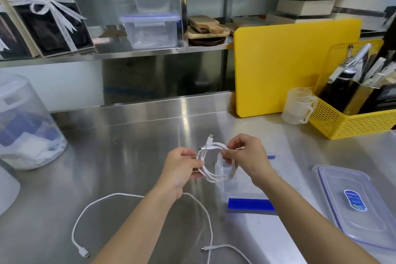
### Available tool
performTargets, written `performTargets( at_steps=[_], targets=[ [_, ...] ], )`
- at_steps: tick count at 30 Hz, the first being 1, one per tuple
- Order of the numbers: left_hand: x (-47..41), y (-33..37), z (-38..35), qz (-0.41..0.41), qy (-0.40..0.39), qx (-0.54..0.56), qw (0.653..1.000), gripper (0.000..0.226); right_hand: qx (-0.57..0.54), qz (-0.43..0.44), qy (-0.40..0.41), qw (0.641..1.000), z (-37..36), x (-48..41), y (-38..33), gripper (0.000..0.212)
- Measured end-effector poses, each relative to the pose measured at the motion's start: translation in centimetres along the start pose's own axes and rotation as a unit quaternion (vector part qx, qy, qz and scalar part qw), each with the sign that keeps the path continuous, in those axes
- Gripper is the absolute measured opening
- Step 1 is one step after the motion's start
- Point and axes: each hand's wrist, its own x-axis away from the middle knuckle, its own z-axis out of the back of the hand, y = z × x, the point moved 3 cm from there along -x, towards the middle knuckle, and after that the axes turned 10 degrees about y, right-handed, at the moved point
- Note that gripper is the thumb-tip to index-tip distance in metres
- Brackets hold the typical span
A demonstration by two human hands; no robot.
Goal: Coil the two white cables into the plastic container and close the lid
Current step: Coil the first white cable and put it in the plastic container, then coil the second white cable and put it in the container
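Note:
One white cable [211, 174] is wound into a loose coil that I hold above the counter with both hands. My left hand [182, 169] grips the coil's left side. My right hand [246, 156] pinches its top right, where both plug ends stick out. Right below the coil stands the open clear plastic container [242, 188] with blue clips. Its clear lid [351, 203] with a blue label lies flat on the counter at the right. The second white cable [85, 210] sprawls uncoiled on the steel counter near the front, partly hidden by my forearms.
A yellow cutting board [289, 66] leans at the back right beside a clear measuring cup [297, 106] and a yellow basket [351, 122] of utensils. A big clear tub [25, 126] stands at the left. The shelf above holds lidded containers [152, 28] and boxes.

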Motion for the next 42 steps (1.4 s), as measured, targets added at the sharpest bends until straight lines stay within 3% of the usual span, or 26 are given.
performTargets(
  at_steps=[5,11,13,15,22,29,33,36,42],
  targets=[
    [-0.8,0.9,-4.7,-0.080,-0.018,-0.099,0.992,0.022,0.068,0.006,0.048,0.996,3.3,-1.4,1.7,0.010],
    [-2.5,-0.8,-9.8,-0.159,-0.036,-0.315,0.935,0.016,0.132,-0.035,0.058,0.989,4.8,-2.8,5.9,0.010],
    [-3.1,-1.7,-10.8,-0.165,-0.039,-0.385,0.907,0.008,0.162,-0.044,0.048,0.985,4.5,-3.3,7.4,0.010],
    [-3.6,-2.5,-11.7,-0.168,-0.046,-0.431,0.886,0.015,0.184,-0.046,0.040,0.981,3.9,-3.9,8.7,0.012],
    [-4.7,-4.9,-14.0,-0.175,-0.044,-0.547,0.818,0.029,0.264,-0.052,0.000,0.963,1.9,-5.8,12.5,0.013],
    [-4.5,-5.4,-15.0,-0.183,-0.089,-0.628,0.751,0.028,0.339,-0.045,-0.054,0.938,0.9,-6.5,14.4,0.013],
    [-4.3,-4.9,-14.6,-0.166,-0.107,-0.598,0.777,0.030,0.366,-0.040,-0.091,0.925,0.8,-6.7,14.0,0.007],
    [-3.5,-3.3,-13.1,-0.180,-0.119,-0.562,0.798,0.032,0.406,-0.013,-0.100,0.908,1.6,-6.5,12.6,0.022],
    [0.2,0.7,-5.5,-0.291,-0.007,-0.457,0.840,0.029,0.406,0.104,-0.027,0.908,3.0,-4.4,6.8,0.022]
  ],
)
